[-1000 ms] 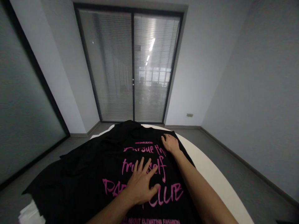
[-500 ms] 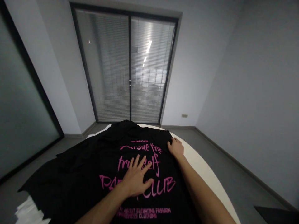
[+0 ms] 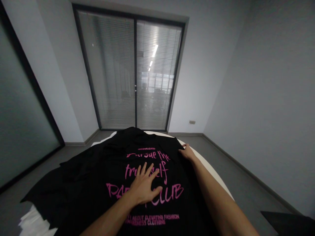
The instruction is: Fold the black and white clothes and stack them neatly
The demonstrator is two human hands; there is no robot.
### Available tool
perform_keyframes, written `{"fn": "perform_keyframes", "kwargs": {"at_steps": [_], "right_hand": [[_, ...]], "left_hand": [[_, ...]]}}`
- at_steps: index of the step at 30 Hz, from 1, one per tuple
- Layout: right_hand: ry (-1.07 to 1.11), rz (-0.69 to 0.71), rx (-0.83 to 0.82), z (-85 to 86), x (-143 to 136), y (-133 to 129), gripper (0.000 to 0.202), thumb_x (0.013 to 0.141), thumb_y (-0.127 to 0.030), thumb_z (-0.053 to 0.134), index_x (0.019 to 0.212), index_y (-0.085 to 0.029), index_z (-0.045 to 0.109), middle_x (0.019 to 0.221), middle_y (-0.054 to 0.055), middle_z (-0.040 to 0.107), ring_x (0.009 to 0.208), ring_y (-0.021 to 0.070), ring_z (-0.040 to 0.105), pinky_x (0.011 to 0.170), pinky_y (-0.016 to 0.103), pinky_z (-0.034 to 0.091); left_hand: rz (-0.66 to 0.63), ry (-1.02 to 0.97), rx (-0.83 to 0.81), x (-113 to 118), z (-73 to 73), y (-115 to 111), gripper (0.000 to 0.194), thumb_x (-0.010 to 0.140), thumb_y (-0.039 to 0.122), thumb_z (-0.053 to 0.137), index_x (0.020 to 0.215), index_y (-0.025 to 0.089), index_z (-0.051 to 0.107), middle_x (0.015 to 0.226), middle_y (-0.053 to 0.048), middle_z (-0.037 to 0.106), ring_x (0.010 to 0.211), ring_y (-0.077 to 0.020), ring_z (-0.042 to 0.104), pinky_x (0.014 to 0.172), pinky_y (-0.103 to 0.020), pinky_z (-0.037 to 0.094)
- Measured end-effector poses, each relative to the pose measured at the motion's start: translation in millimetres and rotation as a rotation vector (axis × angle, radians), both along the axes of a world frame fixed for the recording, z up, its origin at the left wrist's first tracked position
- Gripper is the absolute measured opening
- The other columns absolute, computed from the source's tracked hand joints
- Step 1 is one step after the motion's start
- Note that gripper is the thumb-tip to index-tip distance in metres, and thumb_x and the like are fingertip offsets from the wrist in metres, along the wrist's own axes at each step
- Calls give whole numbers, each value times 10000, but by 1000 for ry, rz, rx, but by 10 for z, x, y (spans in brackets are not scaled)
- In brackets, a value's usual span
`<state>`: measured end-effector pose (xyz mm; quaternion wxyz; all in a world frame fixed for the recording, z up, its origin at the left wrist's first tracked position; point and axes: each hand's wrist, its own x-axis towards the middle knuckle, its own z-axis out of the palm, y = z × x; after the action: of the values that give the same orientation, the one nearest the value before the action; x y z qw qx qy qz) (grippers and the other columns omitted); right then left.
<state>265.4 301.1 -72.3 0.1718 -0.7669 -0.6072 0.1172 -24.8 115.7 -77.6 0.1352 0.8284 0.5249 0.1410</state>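
Note:
A black T-shirt (image 3: 108,170) with pink lettering lies spread over a round, cream-white table (image 3: 206,160). My left hand (image 3: 145,185) rests flat on the middle of the print, fingers spread, covering some letters. At the shirt's right edge, near the sleeve, my right hand (image 3: 187,152) grips the fabric, thumb on top; some of its fingers are hidden. Black cloth bunches at the far end and hangs over the table's left side; I cannot tell whether it is all one garment.
Crumpled white material (image 3: 35,221) shows under the black cloth at the lower left. Beyond the table stands a glass partition with blinds (image 3: 128,72). A dark flat object (image 3: 285,223) is at the lower right, and a wall socket (image 3: 192,122) sits low on the wall.
My right hand has shifted slightly and closed on the shirt's edge, and the fabric there reaches further right over the table. My left hand stays flat on the print.

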Motion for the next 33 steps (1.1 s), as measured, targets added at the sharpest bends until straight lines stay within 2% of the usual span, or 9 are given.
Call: {"fn": "perform_keyframes", "kwargs": {"at_steps": [3, 6, 10, 14, 19, 24, 28, 30, 33], "right_hand": [[-8, 48, 36, 43, -57, -30, 486, 831, -217, 603, 1313, -180, 559, 1173, 101, 705, 1045, 219, 674, 853, 278, 479], [-36, 60, 64, 97, -149, -73, 496, 803, -151, 586, 1298, -175, 601, 1241, 111, 682, 1142, 239, 640, 919, 290, 465], [-79, 58, 86, 218, -342, -146, 593, 783, -112, 566, 1374, -168, 554, 1260, 135, 672, 1165, 272, 630, 938, 333, 476], [-131, 96, 119, 394, -610, -252, 606, 800, -86, 541, 1400, -167, 518, 1289, 161, 646, 1199, 305, 599, 946, 381, 483], [-180, 234, 163, 543, -1068, -391, 651, 811, -47, 503, 1447, -172, 452, 1369, 161, 588, 1288, 313, 504, 982, 405, 468], [-180, 497, 137, 427, -1542, -483, 755, 770, -36, 558, 1496, -169, 400, 1537, 113, 430, 1387, 273, 404, 1093, 372, 390], [-178, 692, 34, 257, -1734, -542, 805, 750, -150, 691, 1500, -142, 398, 1526, 123, 448, 1389, 239, 428, 1125, 324, 356], [-183, 704, 5, 226, -1746, -576, 842, 739, -265, 748, 1497, -150, 399, 1507, 134, 466, 1373, 250, 451, 1102, 329, 382], [-208, 601, -8, 262, -1700, -633, 761, 772, -386, 719, 1439, -127, 460, 1425, 190, 528, 1305, 304, 518, 1042, 394, 436]], "left_hand": [[90, -140, 49, -25, -30, 54, 543, 969, 531, 419, 1440, 277, 513, 1568, -32, 417, 1485, -297, 281, 1219, -538, 187], [287, -263, 183, -91, -58, 138, 450, 1021, 367, 305, 1311, 227, 619, 1423, -38, 586, 1369, -206, 468, 1190, -419, 298], [431, -117, 215, -195, -107, 204, 444, 995, 380, 376, 1311, 199, 630, 1451, -76, 558, 1394, -270, 433, 1188, -478, 273], [399, 44, 120, -233, -172, 195, 537, 962, 445, 426, 1407, 175, 560, 1549, -111, 436, 1462, -338, 315, 1195, -532, 221], [390, 59, 109, -240, -214, 194, 555, 955, 438, 413, 1433, 183, 536, 1570, -106, 404, 1474, -339, 288, 1203, -533, 200], [386, 59, 94, -254, -207, 201, 561, 937, 404, 435, 1447, 186, 519, 1583, -105, 381, 1481, -336, 273, 1207, -532, 190], [385, 63, 95, -251, -182, 188, 563, 934, 395, 436, 1448, 180, 515, 1586, -110, 372, 1483, -334, 270, 1206, -531, 190], [385, 60, 92, -247, -169, 181, 561, 931, 390, 437, 1444, 176, 520, 1585, -112, 373, 1484, -335, 268, 1206, -529, 191], [388, 55, 93, -242, -160, 179, 561, 929, 389, 436, 1438, 172, 527, 1578, -113, 387, 1479, -339, 278, 1204, -528, 198]]}}
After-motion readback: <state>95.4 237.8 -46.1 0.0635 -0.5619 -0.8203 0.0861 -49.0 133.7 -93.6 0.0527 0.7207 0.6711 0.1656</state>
